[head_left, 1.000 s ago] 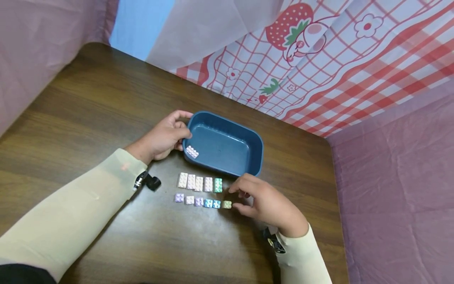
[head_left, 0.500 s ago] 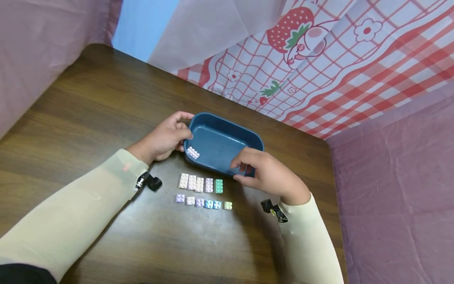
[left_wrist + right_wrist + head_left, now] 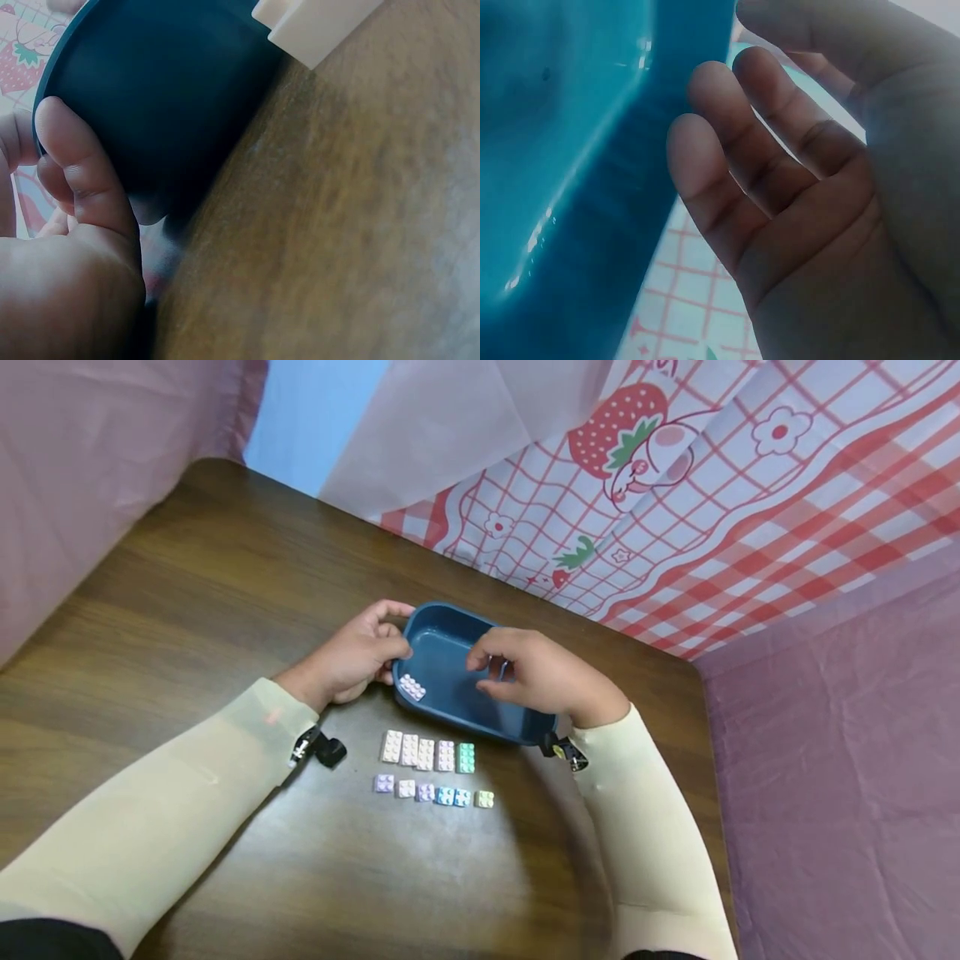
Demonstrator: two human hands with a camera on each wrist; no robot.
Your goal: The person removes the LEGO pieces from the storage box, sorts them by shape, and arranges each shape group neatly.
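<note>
A dark blue plastic tub [image 3: 442, 717] stands on the table. At its left end my left hand [image 3: 360, 652] grips the wall, the thumb against the outside in the left wrist view. Over the tub's right half hovers my right hand [image 3: 543, 677], fingers loosely bent; nothing shows between them in the right wrist view [image 3: 802, 187]. One pale pink building brick [image 3: 412, 687] lies inside at the near left corner. In front of the tub is a row of longer bricks, pale ones [image 3: 426, 754] with a green brick [image 3: 466, 758] at the right end.
Nearer the person runs a row of small square bricks: purple [image 3: 384, 783], white [image 3: 406, 788], blue [image 3: 445, 796] and yellow-green [image 3: 485, 799]. A strawberry-print cloth [image 3: 525, 527] hangs behind the wooden table [image 3: 360, 877]; pink cloth [image 3: 832, 760] hangs at both sides.
My right hand has moved from beside the bricks' right end, up and over the tub. The left hand keeps its grip. Both brick rows lie as before.
</note>
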